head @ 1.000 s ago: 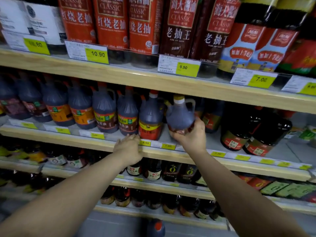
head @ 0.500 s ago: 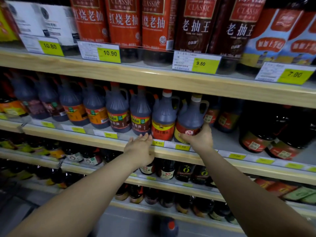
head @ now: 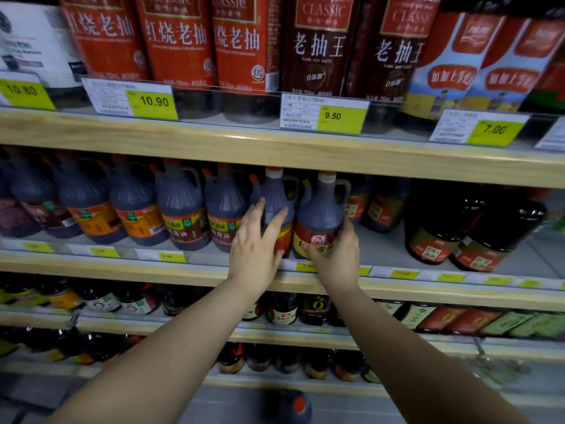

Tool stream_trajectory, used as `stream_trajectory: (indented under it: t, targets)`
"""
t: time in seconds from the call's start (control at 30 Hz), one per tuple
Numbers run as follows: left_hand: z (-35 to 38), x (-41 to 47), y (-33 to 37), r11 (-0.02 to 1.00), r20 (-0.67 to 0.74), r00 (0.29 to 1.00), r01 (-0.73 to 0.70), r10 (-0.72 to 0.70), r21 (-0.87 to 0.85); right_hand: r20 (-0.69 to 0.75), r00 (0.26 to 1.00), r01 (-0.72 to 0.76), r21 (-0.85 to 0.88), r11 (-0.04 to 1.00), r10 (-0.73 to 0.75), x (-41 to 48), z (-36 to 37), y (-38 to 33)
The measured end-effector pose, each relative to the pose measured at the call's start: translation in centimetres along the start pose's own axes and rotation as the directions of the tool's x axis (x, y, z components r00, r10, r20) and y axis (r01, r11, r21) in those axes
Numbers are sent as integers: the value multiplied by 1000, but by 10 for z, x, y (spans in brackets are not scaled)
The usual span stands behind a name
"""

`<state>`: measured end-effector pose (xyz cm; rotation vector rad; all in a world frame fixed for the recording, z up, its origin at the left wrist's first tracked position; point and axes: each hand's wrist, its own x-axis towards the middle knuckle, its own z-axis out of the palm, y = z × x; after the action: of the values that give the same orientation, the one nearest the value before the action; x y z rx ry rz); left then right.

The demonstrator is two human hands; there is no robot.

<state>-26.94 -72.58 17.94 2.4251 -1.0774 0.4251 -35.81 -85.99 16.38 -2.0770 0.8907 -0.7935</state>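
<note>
On the middle shelf (head: pixel 122 270), my right hand (head: pixel 334 255) grips a soy sauce jug (head: pixel 321 206) by its base; my left hand (head: pixel 255 243), fingers straight, rests on the neighbouring jug (head: pixel 275 191). Best kept upright, label forward, snug alongside.

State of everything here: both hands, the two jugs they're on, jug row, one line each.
Left hand: open, fingers spread against red-cap jug.
Right hand: grips yellow-cap jug low, at its label.
Red-cap jug: upright, capped, on shelf.
Yellow-cap jug: upright, capped, at shelf front.
Jug row: upright, capped, on shelf.
</note>
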Motion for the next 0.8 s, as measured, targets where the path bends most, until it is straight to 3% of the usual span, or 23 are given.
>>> stream_trajectory:
  t: [0.3, 0.47, 0.63, 0.73, 0.8]
  targets:
    - [20, 11, 2, 1000, -68, 998, 16, -18, -19, 17, 1000, 7, 5, 1000, -7, 15, 4, 5]
    - [24, 15, 4, 998, -36, 998, 54, -53, 21, 12, 1000, -13, 11, 1000, 12, 16, 4, 2]
    - [2, 8, 2, 1000, 128, 992, -10, 11, -7, 57, 997, -46, -61, 997, 49, 7, 1, -7]
    - [-18, -8, -16, 996, 272, 960, -83, 73, 25, 66, 996, -57, -155, 986, 68, -20, 4, -16]
    - [-30, -24, -33, 998, 372, 928, -57, 39, 37, 85, 994, -52, -209, 977, 71, -43, 9, -25]
